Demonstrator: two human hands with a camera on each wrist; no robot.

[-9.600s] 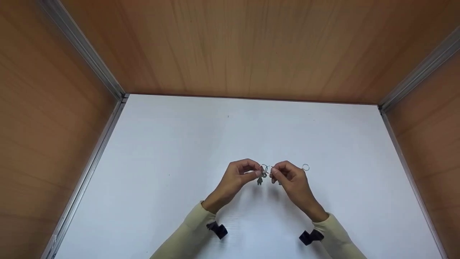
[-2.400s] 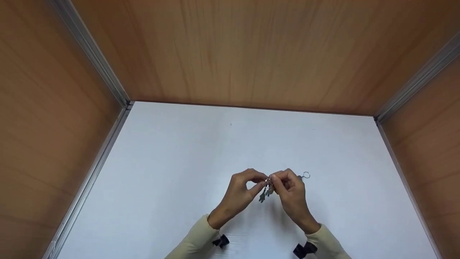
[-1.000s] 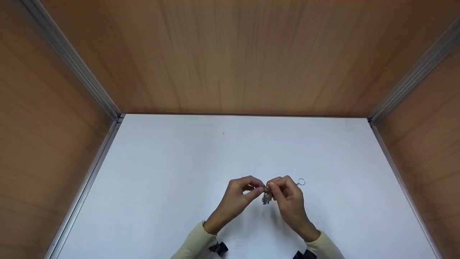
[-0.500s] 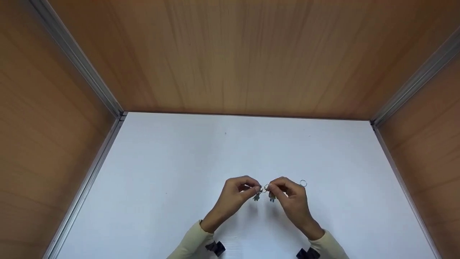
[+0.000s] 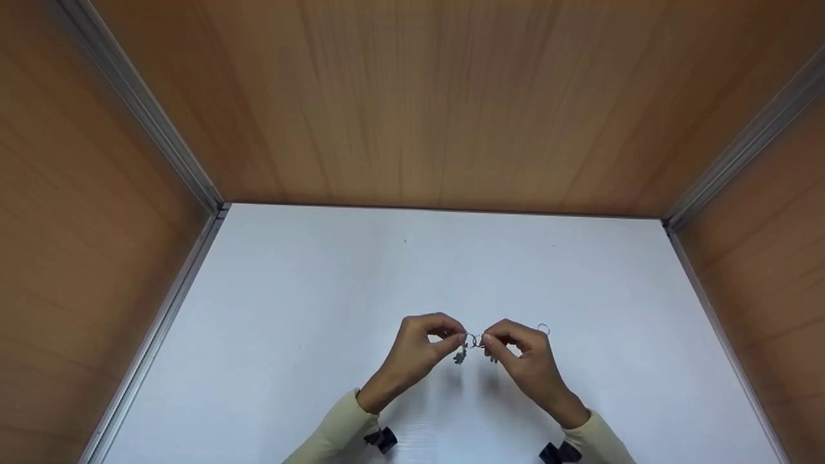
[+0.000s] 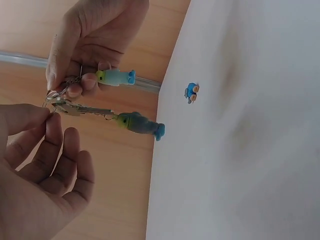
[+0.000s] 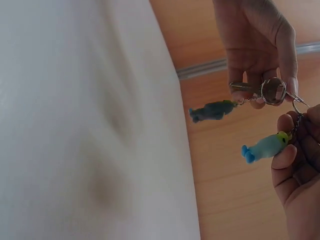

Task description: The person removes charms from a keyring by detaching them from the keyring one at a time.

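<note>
— What are the hands busy with?

— Both are raised a little above the white desk (image 5: 309, 303), near its front edge. The left hand (image 5: 422, 345) pinches a split key ring (image 7: 273, 90) between thumb and forefinger, the other fingers curled in. A silver key (image 6: 82, 109) sits on that ring, and a dark teal fish charm (image 6: 140, 125) hangs off it on a short chain.

— And the right hand?

— The right hand (image 5: 525, 354) is just beside the left, fingertips nearly meeting. Its fingers are curled and nip a second small ring (image 6: 70, 81), with a pale blue fish charm (image 7: 265, 147) dangling against its fingers. The two rings sit very close at the pinch; I can't tell whether they're linked or only touching.

— Anything lying on the desk itself?

— A bare metal ring (image 5: 543, 330) shows just past the right hand's knuckles, and in the left wrist view a tiny blue and orange piece (image 6: 191, 92) rests on the white surface, well apart from the charms.

— What's around them?

— Wood-grain panels (image 5: 419, 96) close in the back and both sides, with aluminium strips (image 5: 161, 129) running down the corners. Cream sleeves (image 5: 338, 432) cover both forearms, each with a black strap at the wrist.
</note>
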